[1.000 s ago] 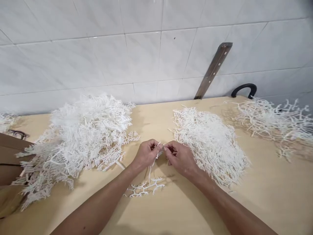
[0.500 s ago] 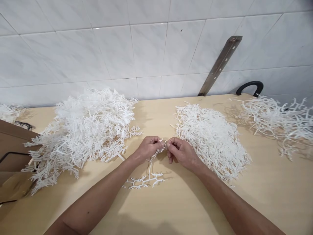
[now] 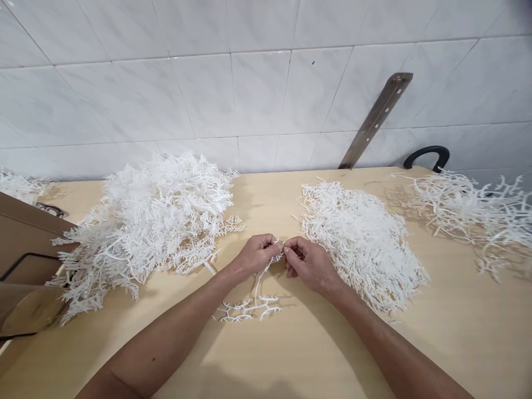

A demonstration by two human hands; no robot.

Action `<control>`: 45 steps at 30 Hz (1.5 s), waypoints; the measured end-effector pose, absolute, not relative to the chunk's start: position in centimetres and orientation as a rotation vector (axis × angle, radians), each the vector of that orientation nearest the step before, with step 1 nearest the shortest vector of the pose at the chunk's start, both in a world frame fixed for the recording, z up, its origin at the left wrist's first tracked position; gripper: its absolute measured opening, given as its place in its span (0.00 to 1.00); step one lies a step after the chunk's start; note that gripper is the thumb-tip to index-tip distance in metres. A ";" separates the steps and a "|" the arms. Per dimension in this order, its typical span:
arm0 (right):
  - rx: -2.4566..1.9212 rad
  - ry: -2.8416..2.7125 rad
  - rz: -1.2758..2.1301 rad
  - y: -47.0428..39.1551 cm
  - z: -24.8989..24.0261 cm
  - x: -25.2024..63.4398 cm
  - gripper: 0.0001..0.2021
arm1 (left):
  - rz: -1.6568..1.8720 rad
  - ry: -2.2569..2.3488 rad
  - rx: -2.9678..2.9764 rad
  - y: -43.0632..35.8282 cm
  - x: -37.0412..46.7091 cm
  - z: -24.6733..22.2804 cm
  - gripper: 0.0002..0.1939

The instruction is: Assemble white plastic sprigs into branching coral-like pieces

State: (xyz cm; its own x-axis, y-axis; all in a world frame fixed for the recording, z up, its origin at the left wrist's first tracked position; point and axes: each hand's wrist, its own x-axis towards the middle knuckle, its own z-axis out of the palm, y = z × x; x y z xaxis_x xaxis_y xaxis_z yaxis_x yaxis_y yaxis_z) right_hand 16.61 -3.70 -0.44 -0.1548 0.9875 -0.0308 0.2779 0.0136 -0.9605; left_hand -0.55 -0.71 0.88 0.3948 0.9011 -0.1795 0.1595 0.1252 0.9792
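Note:
A white branched piece [image 3: 255, 305] hangs down from my left hand [image 3: 260, 254], whose thumb and fingers pinch its upper part. Its lower, spread branches lie low over the table. Close beside, at the right, my right hand [image 3: 301, 260] is pinched at the tip of the same upper part; the small bit between its fingertips is hard to make out. To the left is a large heap of feathery white pieces [image 3: 166, 210]. Just right of my right hand sits a pile of thin white pieces [image 3: 361, 238].
More white branched pieces [image 3: 477, 205] lie at the far right, near a black curved handle [image 3: 428, 151]. A metal strip [image 3: 376, 119] leans on the tiled wall. A brown box [image 3: 33, 233] stands at the left edge of the wooden table [image 3: 266, 360].
The view has shifted slightly, so the scene sits a little lower and further right. Both hands stay close together around the branched piece, with only small finger movement.

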 end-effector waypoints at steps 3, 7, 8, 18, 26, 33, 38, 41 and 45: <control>-1.343 -1.545 1.187 -3.8 -0.4 16.6 0.12 | 0.713 1.046 1.434 -0.8 -0.7 0.8 0.17; -1.334 -1.509 1.218 -3.7 -0.6 16.8 0.12 | 0.720 1.033 1.448 -0.8 -0.8 0.7 0.16; -1.331 -1.501 1.231 -3.7 -0.7 16.9 0.13 | 0.729 1.031 1.450 -0.8 -0.8 0.6 0.16; -1.410 -1.458 1.240 -3.6 -1.2 16.7 0.14 | 0.824 1.171 1.519 -1.2 -0.1 -0.8 0.12; -1.464 -1.725 0.934 -3.8 -1.5 16.5 0.09 | 0.829 1.324 1.669 -1.9 0.2 0.1 0.10; -1.474 -1.539 1.164 -3.6 -1.8 15.9 0.05 | 0.837 1.398 1.692 -2.1 0.6 -0.3 0.10; -1.502 -1.697 0.766 -3.6 -2.0 15.3 0.06 | 0.871 1.322 1.617 -1.8 0.3 -1.0 0.10; -1.403 -1.841 0.346 -3.5 -1.9 15.1 0.06 | 0.906 1.226 1.493 -1.6 0.2 -0.9 0.14; -1.492 -1.801 0.384 -3.4 -1.3 15.2 0.06 | 0.927 1.125 1.368 -1.6 0.3 -0.6 0.19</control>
State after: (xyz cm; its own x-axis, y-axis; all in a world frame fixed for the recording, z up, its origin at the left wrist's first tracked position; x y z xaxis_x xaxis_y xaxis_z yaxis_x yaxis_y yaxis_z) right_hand 15.23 -3.45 -1.26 -0.0364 0.9341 0.3551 0.7083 0.2748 -0.6503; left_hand 0.31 -1.63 -0.56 0.2478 0.9668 -0.0629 0.1231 0.0330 0.9918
